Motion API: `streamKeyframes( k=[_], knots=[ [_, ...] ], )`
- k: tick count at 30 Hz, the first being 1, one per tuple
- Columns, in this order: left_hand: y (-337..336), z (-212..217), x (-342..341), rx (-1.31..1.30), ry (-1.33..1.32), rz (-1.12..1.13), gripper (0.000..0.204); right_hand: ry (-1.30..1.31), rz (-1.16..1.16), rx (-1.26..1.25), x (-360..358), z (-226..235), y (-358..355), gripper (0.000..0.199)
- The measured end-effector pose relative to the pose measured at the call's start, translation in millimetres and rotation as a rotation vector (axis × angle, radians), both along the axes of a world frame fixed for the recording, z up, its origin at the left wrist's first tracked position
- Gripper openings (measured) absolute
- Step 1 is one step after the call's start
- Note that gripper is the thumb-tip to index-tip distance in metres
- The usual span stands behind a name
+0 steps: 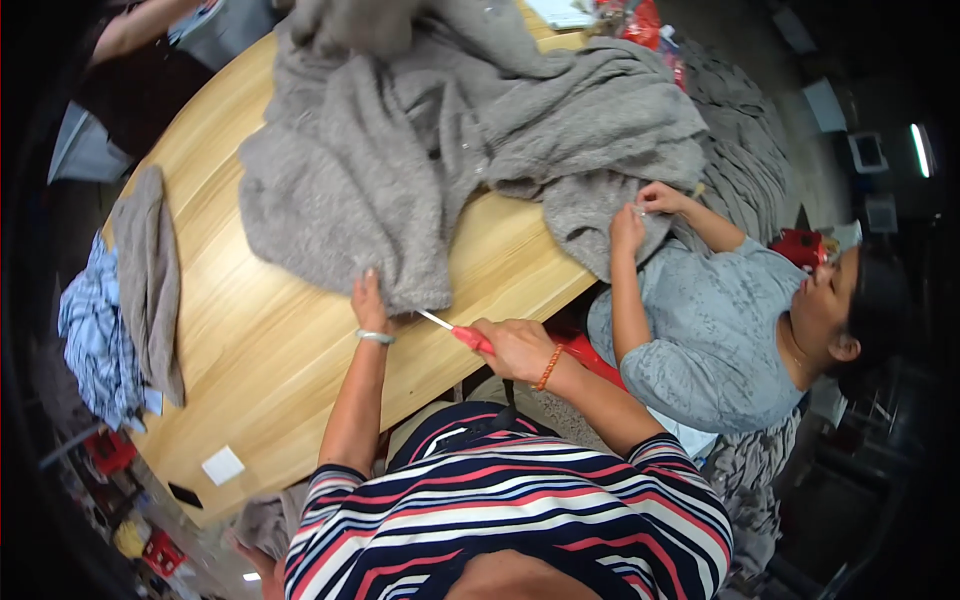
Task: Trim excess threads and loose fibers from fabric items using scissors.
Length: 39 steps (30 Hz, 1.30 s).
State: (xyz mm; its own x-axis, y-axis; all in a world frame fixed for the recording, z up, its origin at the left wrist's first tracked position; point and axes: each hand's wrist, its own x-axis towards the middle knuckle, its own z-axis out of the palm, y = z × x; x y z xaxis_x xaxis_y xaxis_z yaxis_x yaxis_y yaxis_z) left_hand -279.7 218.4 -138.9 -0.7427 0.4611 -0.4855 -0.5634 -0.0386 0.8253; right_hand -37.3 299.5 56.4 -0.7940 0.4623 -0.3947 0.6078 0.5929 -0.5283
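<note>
A large grey fuzzy knit garment (340,180) lies spread over the table, its near edge close to me. My left hand (368,302), a pale bangle at its wrist, rests on that near edge with fingers stretched out over the fabric. My right hand (515,348), with an orange bead bracelet, is closed round a red-handled tool (470,338). The tool's thin metal shaft points left at the garment's near corner, close to my left hand. Its tip lies at the fabric edge, so I cannot make out its exact kind.
The wooden table (230,330) has a curved edge. At its left lie a folded grey knit piece (150,280) and blue cloth (95,330). A white paper square (222,466) is near the front. At right, a seated co-worker (700,330) handles the grey fabric; another person's arm (140,28) shows upper left.
</note>
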Motion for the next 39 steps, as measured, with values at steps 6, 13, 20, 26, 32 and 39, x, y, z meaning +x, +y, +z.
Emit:
streamKeyframes(
  k=[6,13,20,26,32,39],
  knots=[
    [21.9,-3.2,-52.3,-0.006,0.056,0.016,0.017,0.047,-0.026,0.018,-10.0,14.5,0.7,0.022],
    [18.5,-14.4,-41.6,-0.047,0.179,-0.006,0.008,-0.075,-0.015,-0.028,-24.5,13.9,2.4,0.029],
    [4.5,-39.4,-44.1,-0.022,0.229,-0.078,0.009,-0.096,0.024,-0.086,-29.0,27.3,3.9,0.029],
    [7.4,-47.0,-41.0,0.004,0.239,-0.08,0.015,-0.057,-0.043,-0.065,-27.0,26.6,7.3,0.034],
    [-8.4,-13.2,-40.6,-0.431,0.51,-0.27,0.022,-0.054,-0.006,-0.101,-15.4,15.3,10.8,0.029],
    [87.2,72.3,29.3,-0.37,1.15,-0.417,0.106,0.099,-0.314,-0.022,25.3,6.5,35.1,0.03]
  ],
)
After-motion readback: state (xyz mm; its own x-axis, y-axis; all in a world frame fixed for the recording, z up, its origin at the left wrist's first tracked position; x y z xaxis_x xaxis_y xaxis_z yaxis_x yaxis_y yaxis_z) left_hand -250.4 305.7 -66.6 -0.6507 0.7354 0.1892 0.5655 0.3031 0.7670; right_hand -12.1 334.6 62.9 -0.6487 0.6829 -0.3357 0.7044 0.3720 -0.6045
